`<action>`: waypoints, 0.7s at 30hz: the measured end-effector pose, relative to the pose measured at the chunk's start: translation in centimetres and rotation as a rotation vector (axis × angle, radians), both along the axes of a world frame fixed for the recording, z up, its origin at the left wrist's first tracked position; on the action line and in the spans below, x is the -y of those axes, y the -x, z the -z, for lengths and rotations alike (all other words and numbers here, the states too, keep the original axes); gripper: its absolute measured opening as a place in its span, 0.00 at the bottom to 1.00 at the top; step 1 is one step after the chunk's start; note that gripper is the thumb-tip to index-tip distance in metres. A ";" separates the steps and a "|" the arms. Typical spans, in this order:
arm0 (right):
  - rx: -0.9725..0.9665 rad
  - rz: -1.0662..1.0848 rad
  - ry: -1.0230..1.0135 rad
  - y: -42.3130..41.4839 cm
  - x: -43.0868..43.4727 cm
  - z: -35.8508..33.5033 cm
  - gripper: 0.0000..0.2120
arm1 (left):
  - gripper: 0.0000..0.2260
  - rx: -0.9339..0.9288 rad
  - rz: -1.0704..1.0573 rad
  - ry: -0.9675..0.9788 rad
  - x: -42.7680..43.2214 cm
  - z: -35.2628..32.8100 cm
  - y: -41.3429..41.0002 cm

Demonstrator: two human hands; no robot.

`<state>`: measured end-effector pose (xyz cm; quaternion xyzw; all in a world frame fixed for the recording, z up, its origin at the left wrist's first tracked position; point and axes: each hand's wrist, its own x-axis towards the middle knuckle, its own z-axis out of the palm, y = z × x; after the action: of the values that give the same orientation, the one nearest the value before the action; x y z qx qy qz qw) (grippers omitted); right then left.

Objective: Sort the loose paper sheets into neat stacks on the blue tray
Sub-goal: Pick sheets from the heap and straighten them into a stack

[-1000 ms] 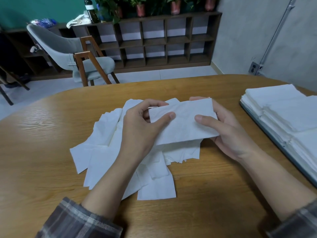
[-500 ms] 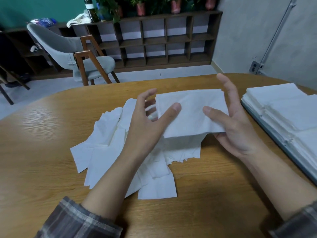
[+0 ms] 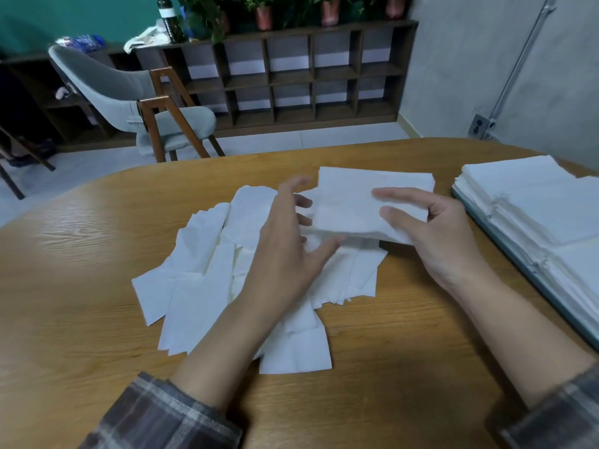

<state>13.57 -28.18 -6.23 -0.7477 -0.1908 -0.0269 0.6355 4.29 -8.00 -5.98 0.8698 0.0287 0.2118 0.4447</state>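
**A folded sheet held over the heap**

My right grip [image 3: 444,241] is clamped on a folded sheet [image 3: 353,202] of soft white paper. The thumb and forefinger lie on top of it and the other fingers are hidden beneath. The sheet is a flat rectangle, thick enough to show layered edges along its near side. It hangs above the far right corner of the heap [image 3: 207,270], clear of the counter [image 3: 81,286].

My left grip [image 3: 285,251] is apart, with the fingers spread and nearly straight, and it holds nothing. It hovers over the middle of the heap. Its thumb tip sits at the near edge of the held sheet and its fingertips are by the sheet's left edge. I cannot tell whether they press on it.

The heap itself is a loose sprawl of thin white sheets, creased and overlapping at odd angles, with corners poking out toward me and to the left. It lies on smooth wood with a strong grain.

To the right of the heap, well apart from it, is the blue tray [image 3: 505,241], of which only a narrow straight rim shows. On it stand the stacks [image 3: 518,186]. These are white, square-cornered and many sheets deep, set one after another along the tray with their edges lined up.

Plaid sleeves cover both my forearms on the near side of the heap.
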 end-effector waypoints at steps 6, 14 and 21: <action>0.028 0.105 0.025 -0.5 0.1 0.6 0.13 | 0.13 -0.195 0.101 -0.356 0.7 1.7 0.0; 0.049 0.072 0.053 -0.6 0.0 0.7 0.12 | 0.02 -0.228 0.027 -0.259 0.3 1.1 -0.1; 0.058 0.058 0.060 -0.4 0.0 0.6 0.12 | 0.03 -0.302 0.045 -0.165 -0.6 0.3 -0.3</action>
<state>14.00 -28.16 -6.87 -0.7704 -0.1882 -0.0611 0.6060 4.54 -7.41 -6.32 0.9257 0.0584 0.0704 0.3670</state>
